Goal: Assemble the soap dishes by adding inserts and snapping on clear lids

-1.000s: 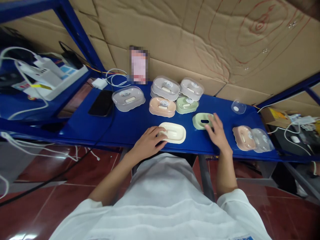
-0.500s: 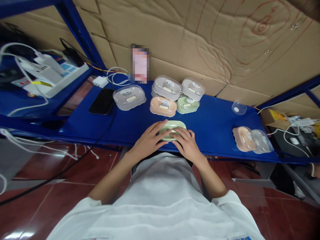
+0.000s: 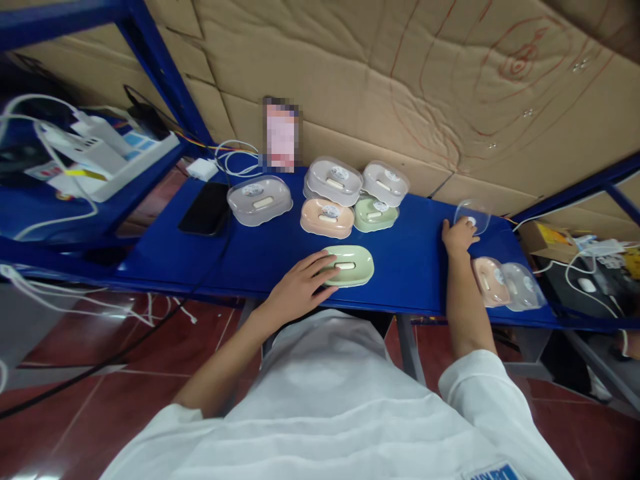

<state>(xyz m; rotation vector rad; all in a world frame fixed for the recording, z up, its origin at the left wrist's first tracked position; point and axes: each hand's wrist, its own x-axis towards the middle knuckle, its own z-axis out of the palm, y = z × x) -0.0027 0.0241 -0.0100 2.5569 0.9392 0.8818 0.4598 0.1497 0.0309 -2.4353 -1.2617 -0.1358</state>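
Observation:
A light green soap dish [image 3: 357, 273] without a lid lies near the table's front edge, a small white bar at its middle. My left hand [image 3: 303, 283] rests at its left side, fingers stretched out and apart over the rim. At the right rear of the table, my right hand [image 3: 460, 237] has its fingers curled onto the near edge of a clear lid [image 3: 477, 210] with a round white label. The fingertips there are partly hidden. Behind the green dish are lidded soap boxes: an orange one [image 3: 326, 227], a green one [image 3: 373, 219] and grey ones [image 3: 327, 190] on top.
Another grey soap box [image 3: 260, 203] sits left of the stack, beside a black phone [image 3: 204, 210]. An orange soap box [image 3: 490, 280] and a clear-lidded one [image 3: 523, 287] stand at the right. Cables and a power strip [image 3: 145, 160] are at the left; cardboard [image 3: 340, 80] lines the back.
My right hand has left the green soap dish and reached across to the clear lid at the right rear, which has shifted slightly. My left hand has stayed at the dish.

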